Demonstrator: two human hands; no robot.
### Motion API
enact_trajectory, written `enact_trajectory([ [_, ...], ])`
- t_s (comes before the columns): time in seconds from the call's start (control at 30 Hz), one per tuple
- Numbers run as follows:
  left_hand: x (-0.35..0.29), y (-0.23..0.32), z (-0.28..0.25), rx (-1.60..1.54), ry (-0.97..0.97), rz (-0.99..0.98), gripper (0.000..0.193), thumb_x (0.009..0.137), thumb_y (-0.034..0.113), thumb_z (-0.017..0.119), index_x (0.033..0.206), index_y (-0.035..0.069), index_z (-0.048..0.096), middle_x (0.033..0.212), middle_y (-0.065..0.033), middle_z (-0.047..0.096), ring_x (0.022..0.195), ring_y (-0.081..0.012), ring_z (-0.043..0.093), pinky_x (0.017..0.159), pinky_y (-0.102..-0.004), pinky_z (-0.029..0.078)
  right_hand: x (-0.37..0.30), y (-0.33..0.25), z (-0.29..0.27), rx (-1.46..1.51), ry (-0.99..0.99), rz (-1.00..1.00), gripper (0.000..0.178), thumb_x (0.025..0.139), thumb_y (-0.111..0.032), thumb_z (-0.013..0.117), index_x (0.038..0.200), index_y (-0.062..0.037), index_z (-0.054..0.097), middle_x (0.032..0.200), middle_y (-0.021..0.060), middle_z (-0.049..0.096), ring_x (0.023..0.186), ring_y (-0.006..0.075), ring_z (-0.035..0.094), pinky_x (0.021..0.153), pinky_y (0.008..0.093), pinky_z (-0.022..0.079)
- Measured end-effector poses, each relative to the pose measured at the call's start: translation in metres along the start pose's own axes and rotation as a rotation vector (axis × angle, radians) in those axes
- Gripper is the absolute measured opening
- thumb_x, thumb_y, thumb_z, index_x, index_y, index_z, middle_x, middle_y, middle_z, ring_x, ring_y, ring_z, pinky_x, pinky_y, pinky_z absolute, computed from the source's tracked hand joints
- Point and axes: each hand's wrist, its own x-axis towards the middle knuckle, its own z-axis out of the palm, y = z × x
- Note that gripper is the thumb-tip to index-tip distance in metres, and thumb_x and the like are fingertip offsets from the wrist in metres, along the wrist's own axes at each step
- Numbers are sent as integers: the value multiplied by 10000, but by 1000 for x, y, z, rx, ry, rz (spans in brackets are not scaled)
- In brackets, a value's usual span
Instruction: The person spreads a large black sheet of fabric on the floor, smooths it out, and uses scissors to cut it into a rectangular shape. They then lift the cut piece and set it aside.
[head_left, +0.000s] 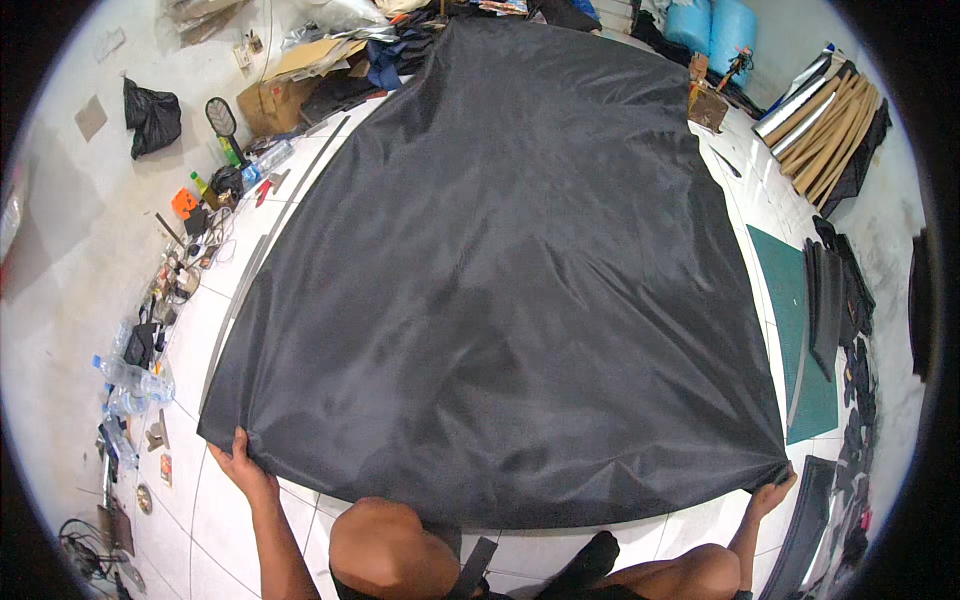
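A large sheet of black fabric point(480, 280) lies spread over the floor in front of me, with soft creases across it. At its near left corner my left hand point(243, 468) grips the edge, thumb on top and the other fingers partly under the cloth. My right hand point(772, 492) pinches the near right corner, where folds fan out from the grip. The near edge of the fabric runs between both hands, just beyond my knees. The far end reaches the clutter at the back.
White floor tiles point(190, 345) border the cloth. Along the left wall lie plastic bottles point(132, 378), cables and small tools. To the right are a green cutting mat point(775, 290), dark fabric pieces and cardboard tubes point(825, 130). A cardboard box point(272, 105) stands at the far left.
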Motion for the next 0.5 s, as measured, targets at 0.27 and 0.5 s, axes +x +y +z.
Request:
enact_trajectory([
  [0.27,90,-64,-41,-250,16,-346,512,855,193,656,1273,-35,470,1228,-183,559,1088,-300,562,937,-414,459,26,-2,-10,-54,136,2,596,905,-472,542,1189,50,494,1232,186,541,1190,324,501,1032,401,360],
  [0.5,208,-90,-31,351,11,108,302,885,76,622,1166,-25,574,1080,-112,651,924,-211,616,849,-314,461,25,-43,-22,-77,-71,-11,408,908,-265,582,1179,34,519,1185,156,559,1128,289,522,1005,368,377],
])
